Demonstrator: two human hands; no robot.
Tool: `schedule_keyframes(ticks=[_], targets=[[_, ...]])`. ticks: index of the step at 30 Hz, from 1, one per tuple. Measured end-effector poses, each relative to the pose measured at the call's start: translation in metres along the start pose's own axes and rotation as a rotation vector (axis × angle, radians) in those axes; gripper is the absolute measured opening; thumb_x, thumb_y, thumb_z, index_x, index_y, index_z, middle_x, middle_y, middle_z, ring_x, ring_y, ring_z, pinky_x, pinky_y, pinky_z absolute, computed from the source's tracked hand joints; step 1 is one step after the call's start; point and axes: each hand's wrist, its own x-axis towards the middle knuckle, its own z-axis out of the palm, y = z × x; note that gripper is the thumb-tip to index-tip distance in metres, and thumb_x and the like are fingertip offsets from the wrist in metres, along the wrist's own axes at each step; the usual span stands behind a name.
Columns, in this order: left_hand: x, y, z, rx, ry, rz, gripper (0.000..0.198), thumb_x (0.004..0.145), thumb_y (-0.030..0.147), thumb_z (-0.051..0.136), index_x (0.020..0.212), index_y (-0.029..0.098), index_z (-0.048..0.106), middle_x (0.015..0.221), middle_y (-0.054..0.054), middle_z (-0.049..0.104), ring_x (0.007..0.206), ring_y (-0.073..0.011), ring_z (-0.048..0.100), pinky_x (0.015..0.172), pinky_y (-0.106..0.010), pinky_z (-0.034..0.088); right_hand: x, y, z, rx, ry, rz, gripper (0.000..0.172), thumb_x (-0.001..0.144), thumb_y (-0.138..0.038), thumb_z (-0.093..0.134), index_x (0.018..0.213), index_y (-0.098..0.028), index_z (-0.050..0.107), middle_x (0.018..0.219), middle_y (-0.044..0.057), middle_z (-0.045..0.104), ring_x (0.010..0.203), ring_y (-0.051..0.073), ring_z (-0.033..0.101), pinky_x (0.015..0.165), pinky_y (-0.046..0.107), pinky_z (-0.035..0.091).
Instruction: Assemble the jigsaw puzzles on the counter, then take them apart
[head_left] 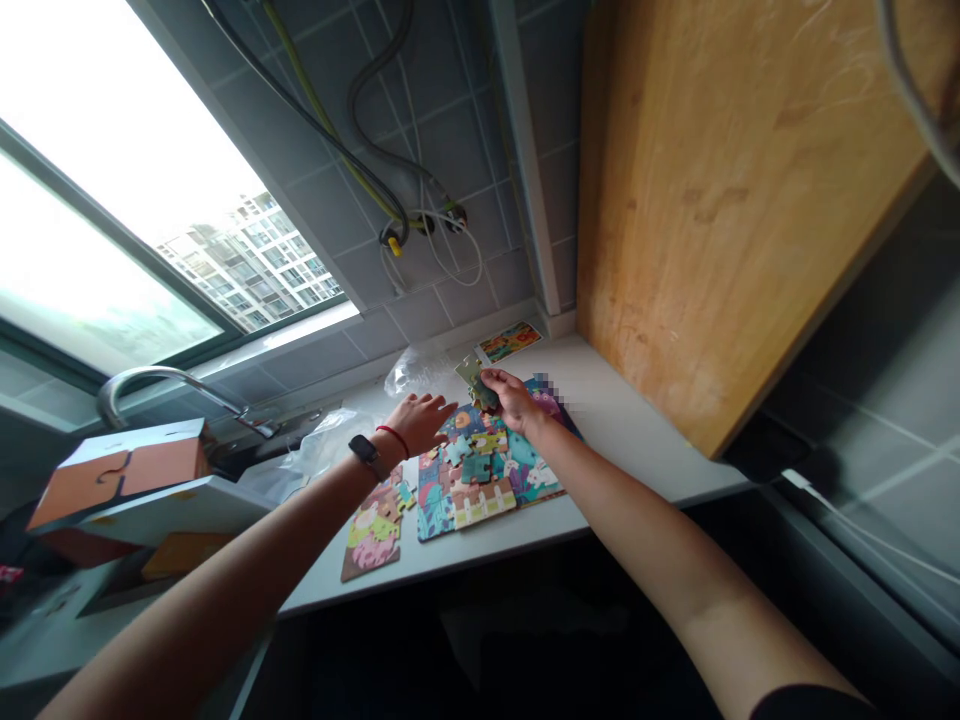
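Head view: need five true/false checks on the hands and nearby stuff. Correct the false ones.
1. The right hand grips at least one puzzle piece. True.
2. The watch is on the right wrist. False: it is on the left wrist.
3. The left hand is balled in a fist. False: its fingers are extended.
4. Clear plastic lies on the counter. True.
5. The faucet is right of both hands. False: it is left of both.

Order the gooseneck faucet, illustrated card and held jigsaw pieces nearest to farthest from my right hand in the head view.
1. Jigsaw pieces: in your right hand.
2. Illustrated card: beyond it, near the wall.
3. Gooseneck faucet: far to its left.
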Motion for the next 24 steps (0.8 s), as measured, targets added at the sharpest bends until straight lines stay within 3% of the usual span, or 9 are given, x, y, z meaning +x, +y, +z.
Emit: schedule_keyframes(ticks=[3,6,12,16,18,21,24], targets=[[-0.034,-0.01,-0.003,0.097,-0.033,0.061,0.032,0.086,0.025,0.067,0.118,0.024,0.071,0.111,-0.015,0.068,0.112,-0.038,0.061,0.103,-0.053,0.041,-0.002,-0.002,-0.001,-0.015,0.007,0.001,0.037,0.067,-0.042,0.089,0.089,-0.024,0.065,0.072,-0.004,0.069,0.059,0.014,0.063,0.051,0.025,0.05],[-0.068,-0.027,0.0,0.125,-0.01,0.047,0.022,0.091,0.017,0.056,0.104,0.023,0.074,0.106,-0.017,0.069,0.11,-0.0365,0.062,0.102,-0.054,0.041,-0.005,-0.004,-0.001,-0.043,0.018,0.007,0.037,0.067,-0.041,0.088,0.09,-0.024,0.064,0.071,-0.003,0.07,0.058,0.016,0.063,0.048,0.025,0.05],[-0.124,-0.076,0.015,0.004,0.145,-0.069,0.027,0.084,0.006,0.059,0.092,0.023,0.078,0.145,-0.013,0.061,0.147,-0.0375,0.041,0.123,-0.06,0.022,-0.005,-0.004,-0.001,-0.11,0.046,0.0,0.035,0.065,-0.036,0.088,0.089,-0.025,0.064,0.07,-0.003,0.07,0.058,0.016,0.064,0.047,0.025,0.048],[-0.147,-0.098,0.027,0.141,0.094,-0.268,0.028,0.076,0.01,0.071,0.099,0.022,0.08,0.161,-0.014,0.046,0.155,-0.0412,0.027,0.125,-0.064,0.016,-0.003,-0.002,-0.004,-0.167,0.07,-0.026,0.032,0.067,-0.037,0.087,0.089,-0.025,0.066,0.074,-0.001,0.071,0.061,0.017,0.066,0.048,0.025,0.048],[-0.152,-0.106,0.032,0.215,0.025,-0.407,0.029,0.077,0.018,0.076,0.106,0.02,0.079,0.165,-0.017,0.037,0.155,-0.0463,0.025,0.121,-0.07,0.021,-0.002,-0.002,-0.006,-0.184,0.092,-0.033,0.034,0.066,-0.038,0.088,0.089,-0.025,0.067,0.075,-0.001,0.072,0.061,0.017,0.067,0.049,0.025,0.049],[-0.155,-0.117,0.035,0.218,-0.008,-0.552,0.036,0.086,0.027,0.072,0.119,0.015,0.075,0.166,-0.024,0.032,0.145,-0.052,0.04,0.105,-0.071,0.042,-0.003,-0.003,-0.006,-0.178,0.114,-0.008,0.039,0.061,-0.036,0.092,0.089,-0.023,0.068,0.073,-0.003,0.072,0.059,0.016,0.066,0.049,0.025,0.049],[-0.154,-0.129,0.034,0.181,0.027,-0.6,0.044,0.091,0.02,0.064,0.134,0.015,0.066,0.164,-0.024,0.036,0.134,-0.0446,0.053,0.1,-0.061,0.05,-0.004,-0.004,-0.005,-0.158,0.119,0.034,0.038,0.06,-0.032,0.093,0.09,-0.023,0.07,0.073,-0.004,0.073,0.059,0.015,0.066,0.05,0.024,0.05]])
